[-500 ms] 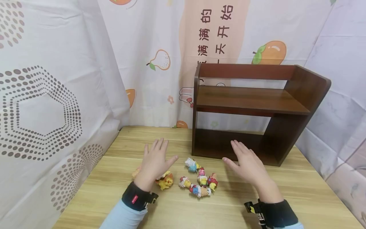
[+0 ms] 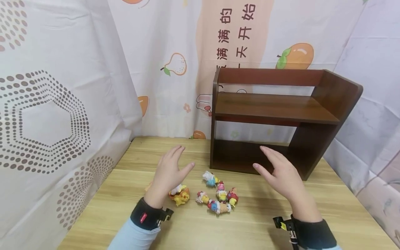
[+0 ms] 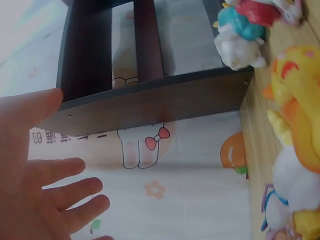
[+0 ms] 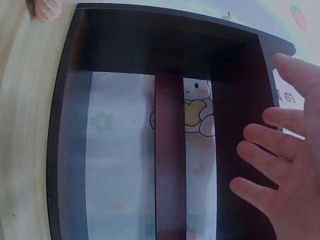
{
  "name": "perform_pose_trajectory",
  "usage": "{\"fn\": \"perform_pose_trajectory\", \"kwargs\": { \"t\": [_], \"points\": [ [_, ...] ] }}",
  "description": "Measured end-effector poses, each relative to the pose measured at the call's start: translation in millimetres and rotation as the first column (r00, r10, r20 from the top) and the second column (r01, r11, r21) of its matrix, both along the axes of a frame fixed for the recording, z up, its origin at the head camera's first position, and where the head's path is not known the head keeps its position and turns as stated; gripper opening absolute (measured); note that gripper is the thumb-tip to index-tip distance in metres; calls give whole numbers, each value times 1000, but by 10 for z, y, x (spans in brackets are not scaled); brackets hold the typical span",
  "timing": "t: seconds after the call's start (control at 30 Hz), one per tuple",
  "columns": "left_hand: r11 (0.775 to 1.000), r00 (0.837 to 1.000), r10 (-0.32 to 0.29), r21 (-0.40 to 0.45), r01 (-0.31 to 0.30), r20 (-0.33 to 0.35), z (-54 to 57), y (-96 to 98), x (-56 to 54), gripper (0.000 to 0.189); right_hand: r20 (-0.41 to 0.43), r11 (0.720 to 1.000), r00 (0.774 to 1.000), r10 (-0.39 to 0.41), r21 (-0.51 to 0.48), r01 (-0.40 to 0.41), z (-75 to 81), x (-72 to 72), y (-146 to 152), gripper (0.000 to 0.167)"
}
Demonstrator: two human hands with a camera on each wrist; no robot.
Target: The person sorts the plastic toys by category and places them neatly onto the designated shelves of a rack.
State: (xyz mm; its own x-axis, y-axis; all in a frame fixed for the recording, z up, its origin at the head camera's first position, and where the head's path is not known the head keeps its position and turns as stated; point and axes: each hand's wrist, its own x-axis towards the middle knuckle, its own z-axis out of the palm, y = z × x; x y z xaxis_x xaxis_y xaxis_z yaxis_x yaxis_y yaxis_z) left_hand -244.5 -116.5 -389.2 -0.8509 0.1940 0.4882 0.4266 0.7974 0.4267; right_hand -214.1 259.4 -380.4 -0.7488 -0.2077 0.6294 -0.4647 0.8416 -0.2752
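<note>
My left hand point(image 2: 168, 175) hovers above the table with its fingers extended and the thumb apart, holding nothing. Partly hidden beneath it lie several toy figures, among them a yellow-orange one point(image 2: 182, 197). Raised in front of the dark brown shelf point(image 2: 275, 106), my right hand point(image 2: 282, 175) has loosely extended fingers and nothing in its grasp. Between the hands lies a loose group of small figures: a white-and-blue one point(image 2: 210, 178), a red-and-yellow one point(image 2: 232, 197) and an ice-cream-cone-shaped one point(image 2: 220, 207). In the left wrist view, a white figure point(image 3: 285, 175) shows at the right edge.
The two-tier shelf stands at the back right of the wooden table point(image 2: 193, 232). Behind it hangs a printed curtain point(image 2: 165, 104) with fruit pictures and writing. More patterned cloth point(image 2: 47, 125) closes off the left side.
My right hand has moved slightly right, its fingers more bent at the knuckles. The left hand has lifted a little and turned, uncovering more of the figures below it.
</note>
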Motion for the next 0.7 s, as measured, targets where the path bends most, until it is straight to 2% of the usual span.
{"fn": "perform_pose_trajectory", "kwargs": {
  "t": [0.2, 0.4, 0.57, 0.7],
  "points": [
    [985, 999, -46, 167, 41, 25, 41, 8, 2, 69, -116, 996, 993, 36, -73, -45, 14, -24, 82, 73],
    [948, 997, -82, 307, 82, -12, 122, 36, 44, 65, -254, 977, 965, 67, -179, -114, 74, -52, 183, 64],
    [913, 992, -114, 388, 124, -48, 117, 65, 47, 62, -278, 948, 960, 42, -291, -126, 94, -42, 276, 59],
    [890, 989, -138, 431, 148, -55, 108, 103, 16, 61, -275, 919, 961, 24, -373, -130, 119, -50, 345, 61]
  ]
}}
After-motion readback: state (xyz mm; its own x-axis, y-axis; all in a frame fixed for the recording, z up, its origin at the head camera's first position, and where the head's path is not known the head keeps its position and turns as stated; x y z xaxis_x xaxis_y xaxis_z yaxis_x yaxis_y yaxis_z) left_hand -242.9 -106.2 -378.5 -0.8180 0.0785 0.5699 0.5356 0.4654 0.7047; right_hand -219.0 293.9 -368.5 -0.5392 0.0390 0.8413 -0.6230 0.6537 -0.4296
